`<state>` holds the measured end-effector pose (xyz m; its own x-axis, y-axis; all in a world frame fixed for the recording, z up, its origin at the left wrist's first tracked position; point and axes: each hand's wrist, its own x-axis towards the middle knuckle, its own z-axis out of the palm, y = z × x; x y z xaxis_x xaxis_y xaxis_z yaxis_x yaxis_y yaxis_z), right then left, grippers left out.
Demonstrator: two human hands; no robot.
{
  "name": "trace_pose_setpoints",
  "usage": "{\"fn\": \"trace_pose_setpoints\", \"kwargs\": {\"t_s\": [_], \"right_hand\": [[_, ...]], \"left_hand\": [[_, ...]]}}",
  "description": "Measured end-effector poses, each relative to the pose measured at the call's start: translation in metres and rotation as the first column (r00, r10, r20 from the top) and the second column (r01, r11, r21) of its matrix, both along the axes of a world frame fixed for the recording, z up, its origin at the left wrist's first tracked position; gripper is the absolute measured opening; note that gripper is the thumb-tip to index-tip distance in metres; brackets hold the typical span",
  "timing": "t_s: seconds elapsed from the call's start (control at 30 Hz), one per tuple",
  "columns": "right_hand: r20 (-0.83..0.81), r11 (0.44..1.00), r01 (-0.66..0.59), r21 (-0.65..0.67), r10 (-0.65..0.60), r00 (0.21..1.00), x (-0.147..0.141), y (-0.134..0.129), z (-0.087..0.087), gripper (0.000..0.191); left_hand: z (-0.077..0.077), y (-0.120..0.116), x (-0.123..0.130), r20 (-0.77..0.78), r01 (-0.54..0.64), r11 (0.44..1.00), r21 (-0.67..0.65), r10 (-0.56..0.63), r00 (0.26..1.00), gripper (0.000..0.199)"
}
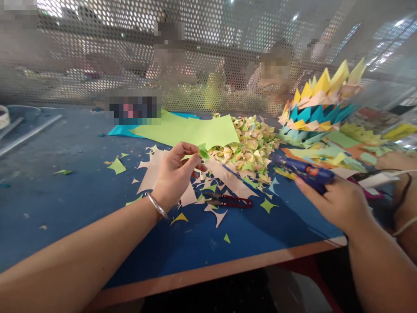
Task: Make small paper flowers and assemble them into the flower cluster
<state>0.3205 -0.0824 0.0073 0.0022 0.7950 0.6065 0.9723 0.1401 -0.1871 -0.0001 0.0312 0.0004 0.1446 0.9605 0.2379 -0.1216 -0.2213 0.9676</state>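
Between the thumb and fingertips of my left hand (174,174) is a small folded green paper piece (203,152). My right hand (347,202) is wrapped round a dark blue glue gun (299,169), whose nozzle points left over the table. Thread snips (233,201) with red handles lie just below the left fingers among paper scraps. Behind them rises a heap of small cut paper pieces (252,150) in pink, green and yellow. A light green paper sheet (192,130) lies beside this heap, and a pale pink strip (231,176) is in front.
A layered paper crown-like form (319,108) with yellow, blue and pink points stands at the back right. Another person's arm (400,187) is at the right edge. A perforated metal screen (208,82) borders the far side of the blue table (81,182).
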Motion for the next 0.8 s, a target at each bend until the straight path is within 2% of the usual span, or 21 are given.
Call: {"fn": "trace_pose_setpoints", "kwargs": {"t_s": [0.07, 0.1, 0.13, 0.2, 0.3, 0.4, 0.5, 0.57, 0.7, 0.8], "right_hand": [[0.228, 0.990, 0.139, 0.021, -0.140, 0.963, 0.014, 0.012, 0.001, 0.014], [0.311, 0.990, 0.131, -0.044, -0.111, 0.944, 0.019, 0.018, 0.001, 0.017], [0.359, 0.987, 0.159, -0.033, -0.136, 0.923, 0.024, 0.024, 0.000, 0.019], [0.449, 0.977, 0.184, -0.108, -0.117, 0.886, 0.034, 0.035, -0.004, 0.021], [0.456, 0.974, 0.131, -0.183, -0.034, 0.889, 0.048, 0.046, -0.010, 0.026], [0.396, 0.960, 0.094, -0.264, 0.019, 0.918, 0.051, 0.047, -0.008, 0.032], [0.357, 0.964, 0.071, -0.256, 0.026, 0.934, 0.028, 0.041, 0.006, 0.035], [0.291, 0.966, -0.004, -0.259, 0.082, 0.953, -0.001, 0.040, 0.017, 0.027], [0.077, 0.859, -0.273, -0.434, 0.337, 0.938, -0.062, 0.054, 0.030, 0.021], [0.078, 0.809, -0.343, -0.477, 0.428, 0.901, -0.088, 0.074, 0.028, 0.020]], "left_hand": [[0.001, 0.000, -0.001, -0.049, 0.010, 1.000, 0.029, -0.009, 0.999, 0.011], [0.001, 0.000, -0.002, -0.076, 0.015, 0.999, 0.043, -0.012, 0.997, 0.010], [0.001, 0.001, -0.003, -0.101, 0.016, 0.998, 0.058, -0.010, 0.995, 0.010], [0.001, 0.002, -0.004, -0.143, 0.003, 0.996, 0.088, 0.010, 0.990, 0.009], [0.000, 0.006, -0.007, -0.185, -0.032, 0.992, 0.121, 0.054, 0.981, 0.010], [-0.002, 0.008, -0.008, -0.202, -0.045, 0.989, 0.138, 0.073, 0.977, 0.010], [-0.003, 0.008, -0.007, -0.209, -0.038, 0.989, 0.140, 0.067, 0.976, 0.010], [-0.003, 0.008, -0.007, -0.211, -0.031, 0.989, 0.143, 0.061, 0.976, 0.010], [-0.001, 0.006, -0.006, -0.232, -0.022, 0.988, 0.155, 0.058, 0.971, 0.009], [0.000, 0.004, -0.007, -0.252, -0.016, 0.986, 0.164, 0.058, 0.966, 0.008]]}}
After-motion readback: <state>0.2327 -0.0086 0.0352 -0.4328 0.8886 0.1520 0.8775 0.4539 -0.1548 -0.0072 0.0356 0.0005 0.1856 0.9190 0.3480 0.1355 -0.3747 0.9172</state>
